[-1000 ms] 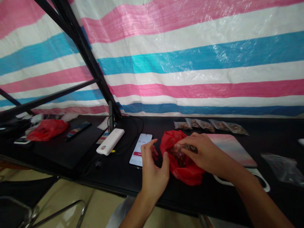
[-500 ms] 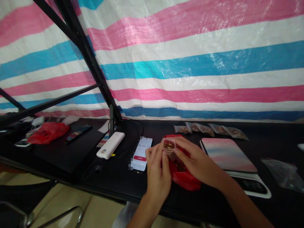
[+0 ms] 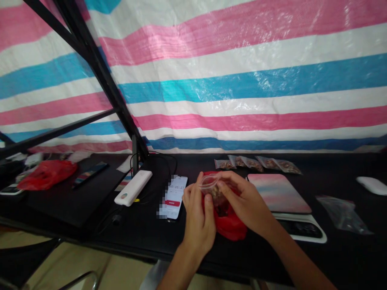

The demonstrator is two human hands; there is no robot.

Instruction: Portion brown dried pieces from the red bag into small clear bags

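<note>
Between my two hands is a small clear zip bag (image 3: 218, 194) with brownish dried pieces inside. My left hand (image 3: 198, 219) grips its left side, thumb upright against the front. On the other side, the thumb and fingers of my right hand (image 3: 249, 203) pinch the bag near its top edge. The bag's mouth looks narrow, and I cannot tell whether it is sealed. Directly beneath lies a red plastic bag (image 3: 231, 229) with dark pieces in it, partly covered by my hands.
Several filled zip bags (image 3: 252, 164) lie in a row at the back. A flat scale (image 3: 278, 193) sits right of my hands, with clear empty bags (image 3: 344, 215) beyond it. Leftward are a phone (image 3: 175, 197) showing a timer and a white power bank (image 3: 133, 188).
The zip bag's mouth has gone from a wide rounded opening to a flatter, narrower one. My fingers have shifted along its top edge. The whole view has moved slightly right.
</note>
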